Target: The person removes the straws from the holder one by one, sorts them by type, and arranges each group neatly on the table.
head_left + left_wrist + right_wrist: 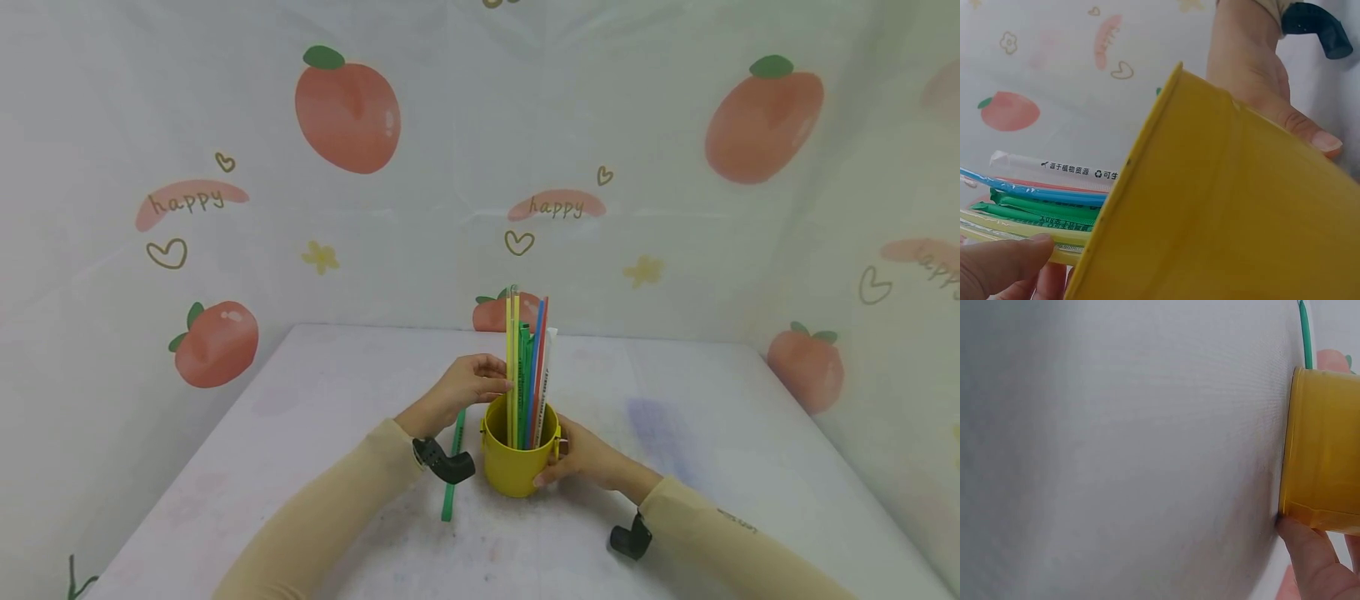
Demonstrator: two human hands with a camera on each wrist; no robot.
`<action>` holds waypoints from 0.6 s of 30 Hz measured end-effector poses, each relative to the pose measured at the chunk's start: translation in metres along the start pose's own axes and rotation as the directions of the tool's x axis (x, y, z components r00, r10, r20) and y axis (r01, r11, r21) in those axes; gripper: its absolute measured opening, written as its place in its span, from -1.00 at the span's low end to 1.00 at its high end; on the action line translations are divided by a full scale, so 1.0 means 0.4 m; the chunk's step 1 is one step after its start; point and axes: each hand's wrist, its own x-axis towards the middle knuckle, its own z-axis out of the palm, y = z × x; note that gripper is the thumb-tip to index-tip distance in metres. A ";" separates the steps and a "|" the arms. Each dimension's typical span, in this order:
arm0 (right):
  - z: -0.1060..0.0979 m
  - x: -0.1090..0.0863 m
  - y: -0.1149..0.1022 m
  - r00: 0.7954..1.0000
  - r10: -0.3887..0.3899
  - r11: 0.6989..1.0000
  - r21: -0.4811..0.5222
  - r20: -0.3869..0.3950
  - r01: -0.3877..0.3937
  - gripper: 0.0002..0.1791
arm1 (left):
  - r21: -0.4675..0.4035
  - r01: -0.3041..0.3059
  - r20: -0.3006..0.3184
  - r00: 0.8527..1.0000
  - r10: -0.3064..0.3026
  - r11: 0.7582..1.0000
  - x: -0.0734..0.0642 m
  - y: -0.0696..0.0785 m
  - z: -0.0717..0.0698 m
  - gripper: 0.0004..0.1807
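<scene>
Currently: left hand on yellow straws, right hand steadying bucket

Bucket point(510, 473) is yellow, upright on the tabletop point(525, 550), around the middle of the scene. Straws stand in it, well above the rim: yellow straws point(512, 342) at the left, then green straws point(523, 362), a blue straw point(536, 358), a red straw point(542, 346) and a white-wrapped straw point(548, 367) at the right.

Left hand point(468, 385) pinches at the yellow straws just above the rim, thumb against fingers; can't tell if it has one or both. Right hand point(585, 458) is clamped round the bucket's right side, thumb low on the near wall. Hands apart, bucket between them.

A loose green straw point(447, 500) lies on the tabletop left of the bucket, partly hidden by the left wrist mount point(444, 461); contact unclear.

Risks, as I judge it: the load looks top-heavy, so a sideways push on the straws with a weak right-hand hold could tip the bucket. Yellow and green straws are packed close, so lifting one could drag a neighbour out. Slick-looking wrappers might slide through the pinch. A low left wrist could knock the loose straw or roll it away.
</scene>
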 end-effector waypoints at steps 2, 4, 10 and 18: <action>0.000 0.000 0.000 1.000 -0.004 1.000 -0.003 -0.002 0.004 0.10 | 0.004 -0.004 -0.002 1.000 0.004 1.000 0.001 -0.001 0.000 -0.70; 0.000 0.000 0.001 1.000 -0.004 1.000 -0.003 -0.004 0.004 0.09 | 0.008 -0.008 -0.004 1.000 0.008 1.000 0.001 0.000 0.000 -0.71; 0.000 0.000 0.002 1.000 -0.002 1.000 -0.004 -0.010 0.002 0.09 | 0.001 -0.012 -0.012 1.000 0.012 1.000 0.001 0.002 -0.003 -0.73; 0.000 -0.001 0.001 1.000 -0.004 1.000 -0.008 -0.012 0.004 0.07 | -0.036 -0.046 -0.017 0.999 0.045 0.998 -0.002 0.015 -0.011 -0.77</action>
